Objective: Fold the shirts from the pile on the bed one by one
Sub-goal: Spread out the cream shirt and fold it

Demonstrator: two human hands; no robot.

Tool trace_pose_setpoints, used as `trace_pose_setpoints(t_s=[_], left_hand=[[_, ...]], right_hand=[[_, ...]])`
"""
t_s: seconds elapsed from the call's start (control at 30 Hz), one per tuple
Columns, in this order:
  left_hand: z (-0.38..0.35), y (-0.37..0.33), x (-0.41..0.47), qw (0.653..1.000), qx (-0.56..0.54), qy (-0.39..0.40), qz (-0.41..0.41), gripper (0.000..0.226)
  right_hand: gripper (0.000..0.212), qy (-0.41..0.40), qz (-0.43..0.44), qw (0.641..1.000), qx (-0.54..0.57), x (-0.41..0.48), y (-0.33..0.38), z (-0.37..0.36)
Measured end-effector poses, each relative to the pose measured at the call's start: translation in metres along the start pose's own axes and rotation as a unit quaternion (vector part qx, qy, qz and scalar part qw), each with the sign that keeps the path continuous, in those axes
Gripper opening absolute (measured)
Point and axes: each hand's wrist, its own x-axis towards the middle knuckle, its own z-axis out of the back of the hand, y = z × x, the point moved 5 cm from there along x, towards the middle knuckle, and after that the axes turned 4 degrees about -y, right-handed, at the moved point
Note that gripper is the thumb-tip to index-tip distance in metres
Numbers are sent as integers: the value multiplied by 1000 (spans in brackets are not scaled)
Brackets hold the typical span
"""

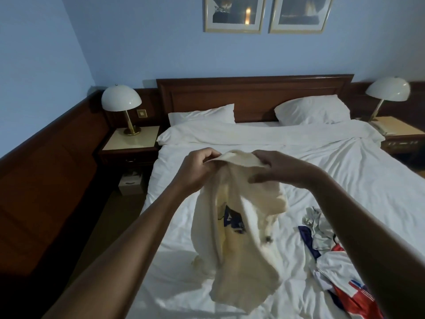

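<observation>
A cream shirt (241,226) with a dark blue print hangs in the air above the white bed (345,171). My left hand (197,169) grips its top edge on the left, and my right hand (276,169) grips the same edge on the right. The two hands are close together, and the cloth droops crumpled below them, its lower end near the sheet. A pile of shirts (335,256) in white, red, blue and grey lies on the bed at the lower right, partly hidden by my right forearm.
Two white pillows (312,110) lie against the dark wooden headboard (253,93). A nightstand with a dome lamp (122,100) stands on each side of the bed. A small box (130,183) sits on the floor at the left.
</observation>
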Motion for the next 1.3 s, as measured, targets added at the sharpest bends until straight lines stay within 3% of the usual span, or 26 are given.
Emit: trace_pose_setpoints(t_s=[0.1,0.2,0.3,0.43,0.53,0.63,0.73,0.87,0.93,1.0,1.07,1.13,1.2,1.3], left_hand=[[-7,-25,3,998,33,-5,-47,7],[-1,-26,1,997,43,-30,-50,10],[-1,-4,-10,999,15,-50,-9,11],[-36,47,-43,995,30,-32,84,27],[-53,104,-67,984,64,4,166,9],[-38,148,-79,971,128,40,199,33],[-2,158,-72,975,129,19,178,52],[46,137,-45,981,140,-13,131,28],[65,130,-33,980,153,10,124,21],[80,135,-23,963,219,86,129,18],[93,150,-14,927,310,160,136,17],[108,168,-5,894,387,169,151,20],[127,185,6,882,427,113,168,20],[149,198,30,886,411,-39,210,14]], right_hand=[[39,30,36,997,58,0,19,-21],[53,-59,27,994,83,6,19,-22],[56,-109,33,990,79,10,17,-21],[24,-127,57,984,110,12,28,-24],[25,-159,71,974,144,12,33,-17],[27,-183,61,968,158,11,19,1],[41,-168,29,983,65,5,-8,14],[28,-53,-10,992,-110,3,-42,6],[35,19,-46,973,-225,7,-59,2],[28,47,-82,952,-293,15,-80,5],[23,14,-105,933,-345,28,-99,18],[27,-46,-108,910,-397,45,-122,37],[27,-119,-114,901,-401,59,-143,56],[27,-231,-160,902,-329,76,-166,83]])
